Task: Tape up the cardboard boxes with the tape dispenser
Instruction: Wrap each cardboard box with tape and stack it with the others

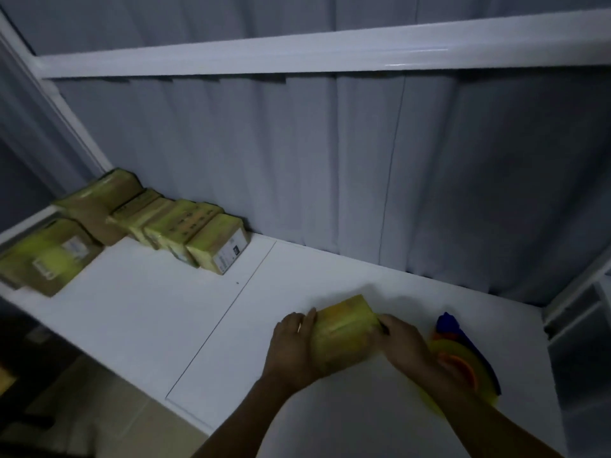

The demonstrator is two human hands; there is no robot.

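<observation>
Taped cardboard boxes [165, 226]: rowed far left on bench [165, 325].
Left hand [294, 345]: fingers wrapped on left side of yellow-taped box [344, 328], right of centre.
Right hand [403, 342]: fingers clamped on opposite side.
Tape dispenser [469, 358]: just right, unheld.
Handling: steady box, press tape ends flat.

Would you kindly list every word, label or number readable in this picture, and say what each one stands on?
Nothing here can be read.
White label on the row's end box: too blurred.
Labels on the large box at far left: too blurred.
Dark marks on a middle box: too blurred.
Held box and tape dispenser: no text visible.
</observation>
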